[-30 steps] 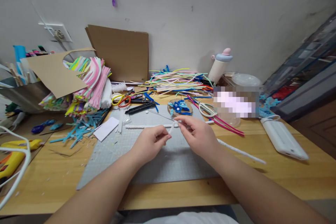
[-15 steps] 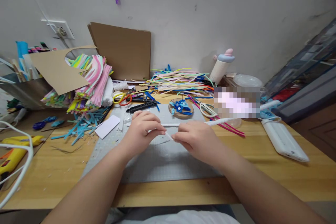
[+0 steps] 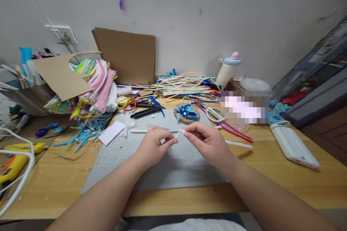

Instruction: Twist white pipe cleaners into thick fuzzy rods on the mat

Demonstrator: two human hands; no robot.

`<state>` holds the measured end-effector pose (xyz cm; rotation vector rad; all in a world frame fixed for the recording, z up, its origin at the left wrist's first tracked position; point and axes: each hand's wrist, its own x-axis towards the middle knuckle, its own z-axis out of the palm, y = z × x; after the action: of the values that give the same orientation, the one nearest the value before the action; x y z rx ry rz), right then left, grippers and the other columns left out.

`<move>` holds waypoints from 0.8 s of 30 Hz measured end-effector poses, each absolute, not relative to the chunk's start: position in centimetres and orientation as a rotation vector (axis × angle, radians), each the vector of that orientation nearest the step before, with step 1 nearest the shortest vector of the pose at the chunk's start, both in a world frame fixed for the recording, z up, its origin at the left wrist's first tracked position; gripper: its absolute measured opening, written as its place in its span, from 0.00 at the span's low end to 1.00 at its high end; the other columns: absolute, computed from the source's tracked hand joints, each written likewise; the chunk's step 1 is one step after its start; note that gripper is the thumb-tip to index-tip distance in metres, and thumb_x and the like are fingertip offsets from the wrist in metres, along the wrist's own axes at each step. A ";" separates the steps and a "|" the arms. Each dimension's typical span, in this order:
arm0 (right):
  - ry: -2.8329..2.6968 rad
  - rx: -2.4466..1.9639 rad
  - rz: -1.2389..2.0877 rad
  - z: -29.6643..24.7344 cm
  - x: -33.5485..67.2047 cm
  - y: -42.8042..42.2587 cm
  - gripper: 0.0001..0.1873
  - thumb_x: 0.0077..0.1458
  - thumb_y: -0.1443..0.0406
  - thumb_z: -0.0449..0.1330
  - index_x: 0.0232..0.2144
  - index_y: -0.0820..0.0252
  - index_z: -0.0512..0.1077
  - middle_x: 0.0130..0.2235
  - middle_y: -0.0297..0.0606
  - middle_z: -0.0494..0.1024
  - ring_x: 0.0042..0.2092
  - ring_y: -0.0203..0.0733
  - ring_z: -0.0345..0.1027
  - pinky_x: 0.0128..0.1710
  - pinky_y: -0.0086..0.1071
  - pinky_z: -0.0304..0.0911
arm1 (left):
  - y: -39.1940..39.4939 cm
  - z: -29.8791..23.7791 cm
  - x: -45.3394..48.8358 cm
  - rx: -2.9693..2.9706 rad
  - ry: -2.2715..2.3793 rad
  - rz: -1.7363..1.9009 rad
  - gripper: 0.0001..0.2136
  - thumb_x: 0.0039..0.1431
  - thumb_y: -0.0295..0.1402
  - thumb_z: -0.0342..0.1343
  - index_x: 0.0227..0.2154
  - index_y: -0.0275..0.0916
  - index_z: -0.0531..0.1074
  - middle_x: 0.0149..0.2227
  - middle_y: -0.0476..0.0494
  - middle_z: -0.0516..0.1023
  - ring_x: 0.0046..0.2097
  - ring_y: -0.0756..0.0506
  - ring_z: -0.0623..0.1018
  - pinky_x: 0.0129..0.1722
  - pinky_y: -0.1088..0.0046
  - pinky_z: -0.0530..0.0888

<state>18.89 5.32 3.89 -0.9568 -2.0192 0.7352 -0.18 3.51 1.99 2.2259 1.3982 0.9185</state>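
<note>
My left hand (image 3: 155,146) pinches a white pipe cleaner (image 3: 239,144) between thumb and fingertips. Just to the right, my right hand (image 3: 210,140) is closed on the same white strand. A short bent piece of it shows between the two hands, and a long end sticks out past my right hand. Behind my hands, a second straight white length (image 3: 138,131) reaches out to the left; my fingers hide how it joins up. Both hands are above the grey cutting mat (image 3: 176,177). Beyond them lies a round disc with a blue pipe-cleaner flower (image 3: 186,110).
A pile of coloured pipe cleaners (image 3: 187,85) lies along the wall, with scissors (image 3: 215,113) in front. A black pen-like tool (image 3: 146,111) and a white card (image 3: 111,133) are on the left. A yellow glue gun (image 3: 13,169) sits far left, a white power bank-like device (image 3: 294,146) far right.
The white strand's right end has swung lower and nearer, no longer pointing up to the right. My right hand has turned, and the bend between my fingers is tighter.
</note>
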 end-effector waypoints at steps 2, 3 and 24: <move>-1.966 -1.007 0.618 3.5 18.9 5.6 0.08 0.57 0.62 0.55 0.37 0.57 0.71 0.33 0.36 0.76 0.33 0.36 0.68 0.31 0.27 0.60 | 3.2 2.0 0.1 2.334 1.366 0.885 0.10 0.58 0.37 0.51 0.26 0.40 0.71 0.25 0.51 0.76 0.31 0.50 0.72 0.39 0.70 0.62; -1.973 -1.016 0.535 3.3 18.9 5.7 0.08 0.57 0.63 0.54 0.38 0.56 0.71 0.35 0.36 0.76 0.35 0.37 0.69 0.34 0.28 0.61 | 3.1 2.0 0.2 2.404 1.359 0.873 0.10 0.59 0.36 0.50 0.27 0.39 0.71 0.26 0.50 0.75 0.31 0.50 0.71 0.39 0.69 0.61; -2.460 -0.463 0.733 5.2 19.8 5.5 0.07 0.57 0.67 0.54 0.32 0.60 0.73 0.28 0.34 0.74 0.30 0.32 0.64 0.32 0.27 0.56 | 3.9 3.9 -2.6 2.354 1.334 1.228 0.03 0.54 0.33 0.57 0.27 0.41 0.74 0.27 0.51 0.79 0.30 0.51 0.73 0.39 0.71 0.65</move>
<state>19.82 5.49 5.25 -0.4631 -2.4599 0.7331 -2.57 3.94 3.87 2.3537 1.3336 1.2285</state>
